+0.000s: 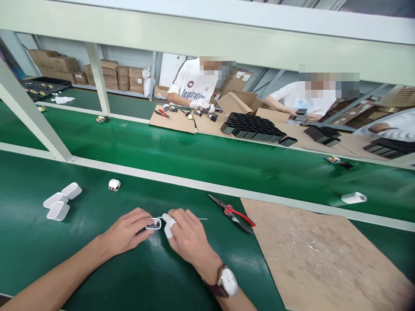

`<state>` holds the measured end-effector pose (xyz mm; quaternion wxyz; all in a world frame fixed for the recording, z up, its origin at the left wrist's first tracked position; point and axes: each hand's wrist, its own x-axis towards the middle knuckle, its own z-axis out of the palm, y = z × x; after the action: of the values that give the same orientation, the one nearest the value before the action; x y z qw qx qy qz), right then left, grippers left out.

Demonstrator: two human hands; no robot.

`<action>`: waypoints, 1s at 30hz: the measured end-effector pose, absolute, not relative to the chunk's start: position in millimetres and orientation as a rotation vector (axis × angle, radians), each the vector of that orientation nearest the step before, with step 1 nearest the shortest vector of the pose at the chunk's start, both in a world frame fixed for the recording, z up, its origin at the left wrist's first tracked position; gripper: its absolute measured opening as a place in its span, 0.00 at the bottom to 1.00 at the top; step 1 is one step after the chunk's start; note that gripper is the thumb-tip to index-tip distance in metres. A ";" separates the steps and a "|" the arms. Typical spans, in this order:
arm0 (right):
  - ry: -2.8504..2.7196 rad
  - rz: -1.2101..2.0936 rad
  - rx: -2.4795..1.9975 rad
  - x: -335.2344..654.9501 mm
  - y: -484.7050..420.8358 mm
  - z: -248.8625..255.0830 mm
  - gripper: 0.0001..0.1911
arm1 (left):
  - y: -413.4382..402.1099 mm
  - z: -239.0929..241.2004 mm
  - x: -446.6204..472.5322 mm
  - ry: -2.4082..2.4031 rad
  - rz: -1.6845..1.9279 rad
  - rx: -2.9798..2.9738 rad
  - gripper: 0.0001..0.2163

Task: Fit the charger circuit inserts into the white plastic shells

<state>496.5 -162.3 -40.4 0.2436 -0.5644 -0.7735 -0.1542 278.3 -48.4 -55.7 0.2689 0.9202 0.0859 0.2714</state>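
Note:
My left hand is closed around a small white charger shell that rests on the green mat, its open end showing dark parts inside. My right hand, with white finger cots on two fingers and a watch on the wrist, has its fingertips at the shell's open end. A thin wire pokes out past the right fingers. Red-handled pliers lie just right of my hands.
Three empty white shells lie at the left, a small circuit module behind my hands. A brown cardboard sheet covers the right. One white shell rides the green belt. Two people work across the belt among black trays.

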 end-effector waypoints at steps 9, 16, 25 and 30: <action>-1.927 -0.343 -1.750 531.7 -142.6 -77.0 0.17 | -49.2 -58.9 272.1 0.320 0.754 2.454 0.14; -1.906 -0.303 -1.639 516.9 -144.0 -71.2 0.17 | -50.6 -54.0 272.7 0.188 0.892 2.522 0.11; -2.044 -0.277 -1.467 506.1 -147.2 -73.4 0.15 | -43.6 -55.0 282.4 0.676 0.744 1.858 0.09; -2.160 -0.269 -1.456 501.9 -147.0 -71.9 0.09 | -15.5 -43.0 285.1 0.845 0.791 1.714 0.16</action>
<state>501.9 -147.0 -71.9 0.2584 -0.5373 -0.7967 -0.0993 285.1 -15.5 -43.0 0.5112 0.7124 0.3510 0.3287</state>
